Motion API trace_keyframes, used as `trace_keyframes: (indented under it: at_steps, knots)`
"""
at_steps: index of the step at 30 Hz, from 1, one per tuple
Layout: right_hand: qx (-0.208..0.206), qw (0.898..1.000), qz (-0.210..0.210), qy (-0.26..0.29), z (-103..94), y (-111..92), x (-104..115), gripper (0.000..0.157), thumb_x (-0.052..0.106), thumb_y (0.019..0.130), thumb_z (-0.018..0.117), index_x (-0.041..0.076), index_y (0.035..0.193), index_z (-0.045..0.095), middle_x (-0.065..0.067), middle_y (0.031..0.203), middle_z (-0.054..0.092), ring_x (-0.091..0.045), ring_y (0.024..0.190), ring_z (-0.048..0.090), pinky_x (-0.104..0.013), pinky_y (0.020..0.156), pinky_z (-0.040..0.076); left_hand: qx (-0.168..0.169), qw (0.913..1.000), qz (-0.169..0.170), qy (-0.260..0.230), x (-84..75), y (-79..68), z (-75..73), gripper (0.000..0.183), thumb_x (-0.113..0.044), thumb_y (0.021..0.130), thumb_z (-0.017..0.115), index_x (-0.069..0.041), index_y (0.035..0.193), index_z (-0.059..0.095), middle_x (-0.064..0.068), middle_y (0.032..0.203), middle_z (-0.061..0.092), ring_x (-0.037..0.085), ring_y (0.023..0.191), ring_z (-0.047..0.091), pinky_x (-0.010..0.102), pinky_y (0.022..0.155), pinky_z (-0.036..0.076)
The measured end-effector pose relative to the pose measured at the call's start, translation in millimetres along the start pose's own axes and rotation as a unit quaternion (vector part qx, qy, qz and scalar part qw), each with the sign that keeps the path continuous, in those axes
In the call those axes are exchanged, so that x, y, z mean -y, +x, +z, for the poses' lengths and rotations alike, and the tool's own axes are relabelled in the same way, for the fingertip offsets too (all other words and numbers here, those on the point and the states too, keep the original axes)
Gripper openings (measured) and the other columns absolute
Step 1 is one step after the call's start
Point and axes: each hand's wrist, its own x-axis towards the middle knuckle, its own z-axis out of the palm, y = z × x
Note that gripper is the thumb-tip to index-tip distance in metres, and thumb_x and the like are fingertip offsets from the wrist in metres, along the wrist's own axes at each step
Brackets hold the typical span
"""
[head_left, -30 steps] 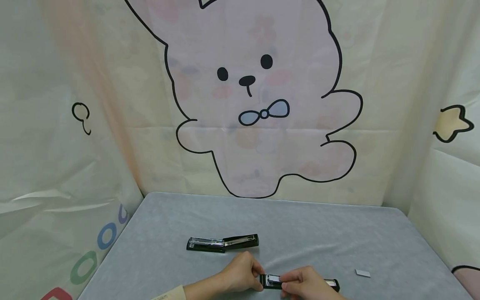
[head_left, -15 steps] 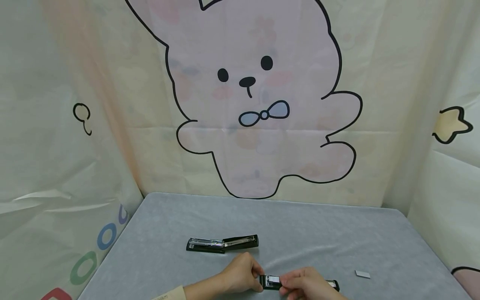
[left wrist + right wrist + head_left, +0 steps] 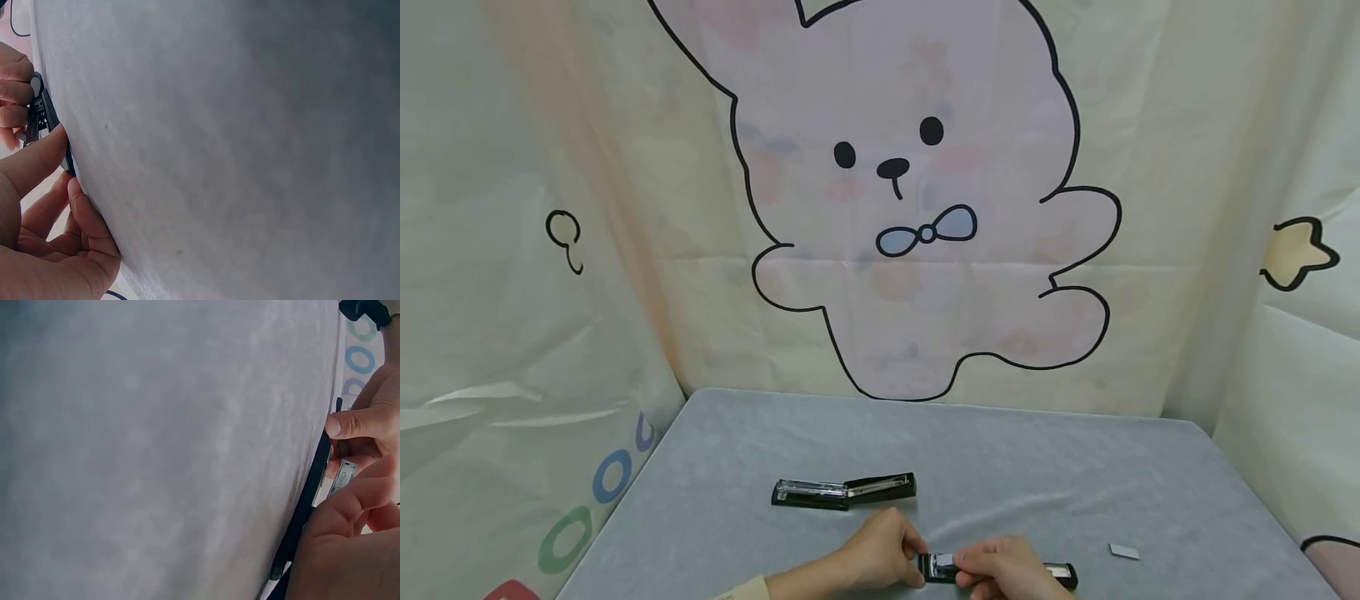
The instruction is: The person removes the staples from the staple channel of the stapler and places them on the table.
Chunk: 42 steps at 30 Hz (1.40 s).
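In the head view an opened black stapler [image 3: 1060, 572] lies at the front of the table, partly covered by my hands. My left hand [image 3: 880, 550] grips its left end between thumb and fingers. Over the stapler's middle, my right hand [image 3: 1003, 567] pinches a small silvery strip of staples [image 3: 943, 562], whose far part shows left of the fingertips. The right wrist view shows a silvery piece with printed letters [image 3: 344, 476] standing by the right fingers, above the black body. Another opened black stapler [image 3: 842, 492] lies behind the left hand, untouched.
A loose strip of staples [image 3: 1124, 552] lies on the grey cloth-covered table [image 3: 1000, 450], right of the hands. Printed curtains stand behind and at both sides of the table.
My right fingertips have shifted slightly left along the stapler with the silvery strip. The left hand keeps its grip. The head view has tilted up a little.
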Motion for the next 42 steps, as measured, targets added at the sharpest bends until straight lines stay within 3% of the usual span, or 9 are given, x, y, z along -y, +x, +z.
trace_keyframes:
  at_steps: [13,25,29,34,36,38,42]
  knots:
    - [-0.016,0.999,0.029,-0.005,7.1,4.9,-0.3,0.017,0.018,0.099,0.071,0.003,0.099,0.079,0.005,0.076,0.074,-0.002,0.060,0.063,-0.018,0.061,0.050,0.018,0.9997,-0.014,-0.012,1.5,0.5,0.1,0.023,0.007,0.065,0.091,-0.002,0.084,0.081,-0.010,0.059,0.056,0.002,0.055,0.046,0.020,0.054,0.037]
    - [0.007,0.999,0.042,0.022,0.7,8.7,0.1,0.017,0.017,0.097,0.072,0.002,0.102,0.078,0.004,0.077,0.074,-0.004,0.062,0.064,-0.019,0.064,0.052,0.023,0.9995,-0.015,-0.014,1.0,1.3,-0.9,0.023,0.006,0.066,0.091,-0.002,0.085,0.082,-0.010,0.059,0.057,0.002,0.056,0.046,0.019,0.054,0.037]
    - [0.015,0.999,0.045,0.024,-9.9,23.2,-14.4,0.019,0.019,0.097,0.072,0.002,0.104,0.078,0.002,0.080,0.075,-0.005,0.064,0.064,-0.021,0.066,0.053,0.021,0.9996,-0.012,-0.014,1.2,0.9,0.5,0.023,0.006,0.065,0.090,-0.003,0.084,0.082,-0.011,0.059,0.057,0.001,0.056,0.046,0.019,0.054,0.036]
    - [0.060,0.996,0.044,0.045,-39.0,59.4,-52.2,0.031,0.028,0.093,0.078,0.003,0.110,0.077,-0.001,0.087,0.077,-0.007,0.067,0.067,-0.024,0.067,0.055,0.018,0.9998,-0.008,-0.008,1.8,0.9,0.9,0.023,0.006,0.065,0.090,-0.004,0.084,0.082,-0.012,0.059,0.055,0.001,0.056,0.045,0.019,0.054,0.036]
    - [0.076,0.995,0.039,0.051,-46.0,63.1,-57.6,0.034,0.030,0.094,0.077,0.002,0.113,0.076,-0.001,0.089,0.076,-0.008,0.067,0.066,-0.024,0.067,0.055,0.018,0.9998,-0.008,-0.007,1.7,1.0,0.5,0.023,0.006,0.065,0.091,-0.004,0.084,0.082,-0.011,0.059,0.056,0.001,0.056,0.045,0.019,0.054,0.036]
    - [0.085,0.994,0.034,0.050,-45.2,51.4,-48.3,0.033,0.029,0.098,0.072,0.001,0.115,0.074,0.000,0.089,0.075,-0.007,0.067,0.064,-0.023,0.067,0.053,0.019,0.9998,-0.008,-0.009,1.2,0.9,0.3,0.023,0.006,0.065,0.091,-0.004,0.083,0.082,-0.011,0.058,0.056,0.001,0.055,0.045,0.020,0.054,0.036]
    - [0.071,0.997,0.003,0.029,-28.1,1.1,-4.3,0.026,0.018,0.107,0.057,-0.003,0.114,0.071,0.002,0.086,0.070,-0.004,0.067,0.060,-0.019,0.067,0.048,0.021,0.9996,-0.013,-0.010,-1.0,1.6,-1.1,0.022,0.007,0.065,0.091,-0.003,0.083,0.082,-0.011,0.058,0.057,0.001,0.057,0.047,0.020,0.056,0.039]
